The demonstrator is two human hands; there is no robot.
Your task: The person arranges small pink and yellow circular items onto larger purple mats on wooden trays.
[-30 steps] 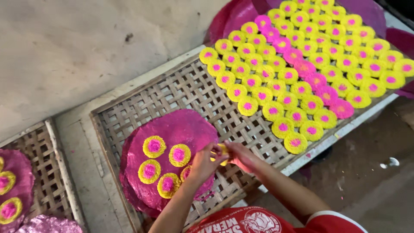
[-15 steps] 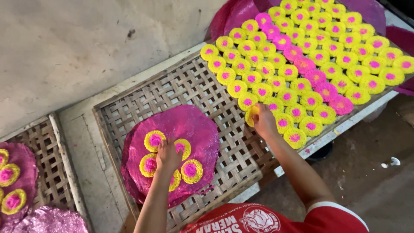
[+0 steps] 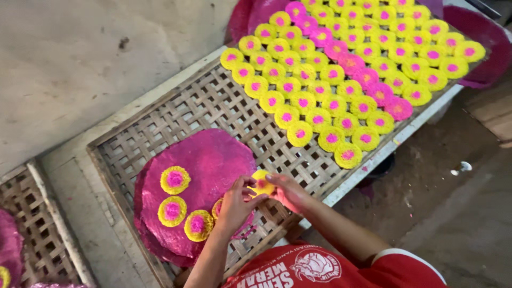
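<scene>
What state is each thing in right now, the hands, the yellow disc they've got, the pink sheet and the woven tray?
Left hand: pinching the yellow disc.
Right hand: gripping the same disc.
Yellow disc: held between both hands, above the tray.
Pink sheet: flat, carrying several discs.
Woven tray: far end covered with rows of discs.

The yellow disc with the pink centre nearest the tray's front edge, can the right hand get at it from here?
Probably yes: that disc lies uncovered on the woven tray, and nothing stands between it and the right hand.
</scene>
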